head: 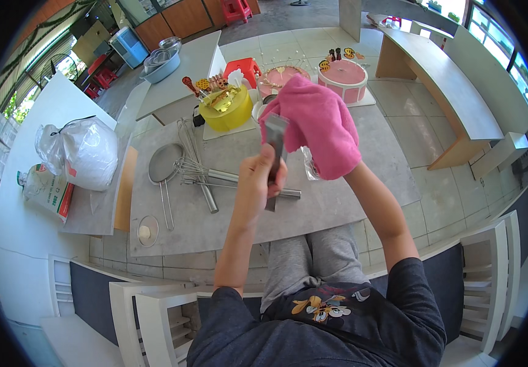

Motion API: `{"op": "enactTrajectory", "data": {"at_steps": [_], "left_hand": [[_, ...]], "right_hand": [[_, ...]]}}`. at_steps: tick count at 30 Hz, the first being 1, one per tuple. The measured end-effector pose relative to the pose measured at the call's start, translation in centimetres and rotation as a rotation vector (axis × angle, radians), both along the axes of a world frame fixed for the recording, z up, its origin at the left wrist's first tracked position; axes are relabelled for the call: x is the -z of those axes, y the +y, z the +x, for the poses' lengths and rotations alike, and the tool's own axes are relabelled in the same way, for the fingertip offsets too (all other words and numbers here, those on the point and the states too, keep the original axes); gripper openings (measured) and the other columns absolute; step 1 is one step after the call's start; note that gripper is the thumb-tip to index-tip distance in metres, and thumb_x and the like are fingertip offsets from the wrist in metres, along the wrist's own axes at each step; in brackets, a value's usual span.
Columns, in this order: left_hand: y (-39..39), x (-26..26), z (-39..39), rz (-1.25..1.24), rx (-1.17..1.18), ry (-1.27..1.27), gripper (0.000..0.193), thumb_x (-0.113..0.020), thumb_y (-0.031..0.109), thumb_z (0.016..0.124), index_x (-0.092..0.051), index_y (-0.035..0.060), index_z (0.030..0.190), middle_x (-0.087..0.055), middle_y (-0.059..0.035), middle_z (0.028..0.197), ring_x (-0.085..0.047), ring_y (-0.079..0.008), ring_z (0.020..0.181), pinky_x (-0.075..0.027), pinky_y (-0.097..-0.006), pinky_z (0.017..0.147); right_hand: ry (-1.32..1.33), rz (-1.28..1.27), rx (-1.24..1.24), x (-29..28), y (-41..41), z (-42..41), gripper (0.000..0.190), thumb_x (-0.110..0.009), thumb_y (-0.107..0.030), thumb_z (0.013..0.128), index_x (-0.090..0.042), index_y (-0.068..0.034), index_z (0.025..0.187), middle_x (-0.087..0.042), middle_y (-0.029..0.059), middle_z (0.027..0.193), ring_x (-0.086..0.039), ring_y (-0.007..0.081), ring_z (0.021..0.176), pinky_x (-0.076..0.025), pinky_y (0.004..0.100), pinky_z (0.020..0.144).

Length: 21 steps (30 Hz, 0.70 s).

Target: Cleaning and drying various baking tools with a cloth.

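Observation:
In my left hand (255, 181) is a flat metal tool (275, 130) with a broad, squared end, held upright above the table; its exact kind is unclear. A pink cloth (316, 124) covers my right hand, whose fingers are hidden inside it; only the right wrist (353, 175) and forearm show. The cloth meets or overlaps the tool's upper end. Below my left hand lie a balloon whisk (218, 174) and a second long whisk (195, 160), partly crossing. A fine-mesh sieve (165, 163) rests left of them. Clear plastic (309, 165) shows beneath the cloth.
A yellow decorated cake (227, 110) and two pink cakes (343, 75) (287, 75) stand along the table's far side. A small glass bowl (147, 231) sits near the front left corner. Plastic bags (89, 151) occupy the left side table. White chairs (153, 316) flank me.

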<state>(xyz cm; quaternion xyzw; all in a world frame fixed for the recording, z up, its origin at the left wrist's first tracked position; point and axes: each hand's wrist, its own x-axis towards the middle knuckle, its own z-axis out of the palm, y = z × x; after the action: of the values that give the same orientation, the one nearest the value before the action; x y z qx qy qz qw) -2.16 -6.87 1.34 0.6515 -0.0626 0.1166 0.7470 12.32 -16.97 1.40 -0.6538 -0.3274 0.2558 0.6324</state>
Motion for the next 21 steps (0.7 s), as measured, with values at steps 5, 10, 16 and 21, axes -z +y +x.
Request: {"op": "enactTrajectory", "data": {"at_steps": [5, 10, 16, 21], "left_hand": [[0.9, 0.5, 1.1, -0.21, 0.056, -0.01, 0.056, -0.031, 0.052, 0.086, -0.038, 0.0089, 0.051, -0.026, 0.0042, 0.039, -0.021, -0.0043, 0.032, -0.02, -0.019, 0.035], [2.1, 0.7, 1.7, -0.164, 0.053, 0.06, 0.055, -0.03, 0.052, 0.086, -0.037, 0.0101, 0.051, -0.024, 0.0049, 0.038, -0.019, -0.0046, 0.031, -0.025, -0.0197, 0.039], [3.5, 2.5, 0.5, -0.375, -0.029, -0.009, 0.053, -0.024, 0.048, 0.089, -0.033, 0.0136, 0.05, -0.021, 0.0065, 0.034, -0.013, -0.0069, 0.029, -0.024, -0.0202, 0.045], [5.1, 1.6, 1.4, -0.536, 0.218, -0.42, 0.052, -0.02, 0.042, 0.091, -0.034, 0.0133, 0.049, -0.021, 0.0054, 0.033, -0.012, -0.0076, 0.027, -0.018, -0.0223, 0.047]], "right_hand": [[0.015, -0.006, 0.003, -1.4, 2.3, -0.2, 0.009, -0.051, -0.011, 0.076, -0.053, -0.003, 0.073, -0.053, 0.0042, 0.059, -0.053, 0.0118, 0.047, -0.038, 0.0219, 0.043], [0.022, -0.013, -0.005, -1.1, -0.8, -0.1, 0.009, -0.051, -0.011, 0.076, -0.053, -0.003, 0.073, -0.053, 0.0042, 0.06, -0.053, 0.0117, 0.047, -0.039, 0.0218, 0.044], [0.024, -0.025, -0.036, -0.7, -6.5, 2.5, 0.009, -0.051, -0.011, 0.076, -0.053, -0.003, 0.073, -0.053, 0.0043, 0.06, -0.053, 0.0115, 0.048, -0.039, 0.0216, 0.044], [0.05, -0.054, -0.073, 1.0, -5.4, -6.2, 0.009, -0.051, -0.011, 0.076, -0.053, -0.003, 0.074, -0.054, 0.0044, 0.06, -0.052, 0.0113, 0.048, -0.039, 0.0215, 0.045]]}}
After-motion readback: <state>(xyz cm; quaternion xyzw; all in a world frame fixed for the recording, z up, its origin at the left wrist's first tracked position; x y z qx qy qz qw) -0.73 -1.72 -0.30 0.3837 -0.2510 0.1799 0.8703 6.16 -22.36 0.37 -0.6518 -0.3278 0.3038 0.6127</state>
